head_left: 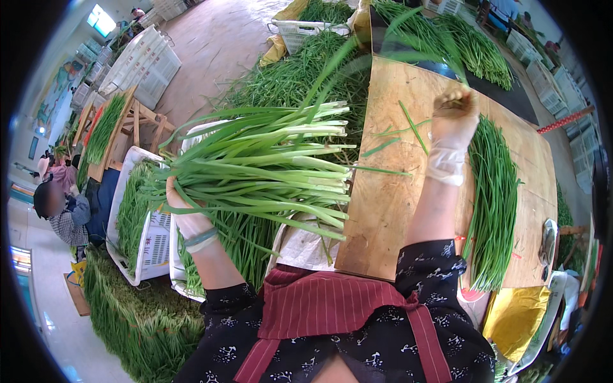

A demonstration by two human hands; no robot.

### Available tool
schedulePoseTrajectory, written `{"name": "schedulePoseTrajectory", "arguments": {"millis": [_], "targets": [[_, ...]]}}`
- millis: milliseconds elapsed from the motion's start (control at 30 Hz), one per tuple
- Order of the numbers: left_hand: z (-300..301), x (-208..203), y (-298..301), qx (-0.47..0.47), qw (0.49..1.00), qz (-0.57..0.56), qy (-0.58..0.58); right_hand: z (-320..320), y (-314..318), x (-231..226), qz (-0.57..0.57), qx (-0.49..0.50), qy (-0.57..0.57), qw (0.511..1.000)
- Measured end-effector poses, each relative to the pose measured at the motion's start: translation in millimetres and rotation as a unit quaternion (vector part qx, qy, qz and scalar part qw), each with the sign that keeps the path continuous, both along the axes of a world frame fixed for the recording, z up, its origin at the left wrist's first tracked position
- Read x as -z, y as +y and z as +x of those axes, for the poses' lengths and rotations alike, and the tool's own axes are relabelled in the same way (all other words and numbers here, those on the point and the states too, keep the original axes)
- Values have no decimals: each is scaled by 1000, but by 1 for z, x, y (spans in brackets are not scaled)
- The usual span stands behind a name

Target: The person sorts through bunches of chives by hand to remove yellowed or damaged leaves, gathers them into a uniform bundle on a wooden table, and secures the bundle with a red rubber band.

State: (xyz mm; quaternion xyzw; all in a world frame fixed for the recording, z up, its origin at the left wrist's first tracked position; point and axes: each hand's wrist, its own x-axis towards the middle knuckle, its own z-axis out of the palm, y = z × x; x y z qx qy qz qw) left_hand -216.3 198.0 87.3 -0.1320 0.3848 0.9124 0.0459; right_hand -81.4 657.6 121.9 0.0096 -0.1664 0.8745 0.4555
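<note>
Green, long-leaved bunch with pale, straight stalk ends [281,166] lies in our left hand [181,205], which is closed around its leafy part. We judge it light, flexible and easily bruised; the firmer pale stalks should give better hold. Over the flat brown wooden board [377,217], our thin-gloved right hand [455,115] is curled; whether it pinches the blurred green leaves [454,56], we cannot tell.

Black top [469,351] with small white sprig-like print, sleeves [429,265] reaching the forearms. Maroon apron [338,305] over it, thin pale pinstripes, matching striped straps [429,345]. Right hand [456,115] wears a thin translucent whitish glove [446,163], wrinkled at the cuff; pale grey-blue band [201,240] circles the left wrist [194,225].
</note>
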Motion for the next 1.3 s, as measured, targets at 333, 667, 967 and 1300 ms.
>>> {"name": "schedulePoseTrajectory", "arguments": {"millis": [333,667,967,1300], "targets": [[42,-33,54,13,987,-4,157,-60,-97,-51,449,-132,-221,855],[42,-50,80,55,988,56,134,-56,-124,-43,548,-305,-155,763],[37,-41,64,59,969,150,187,-49,-111,-30,564,-352,-164,729],[23,-22,32,33,984,41,169,-16,-35,-17,336,-253,95,902]]}}
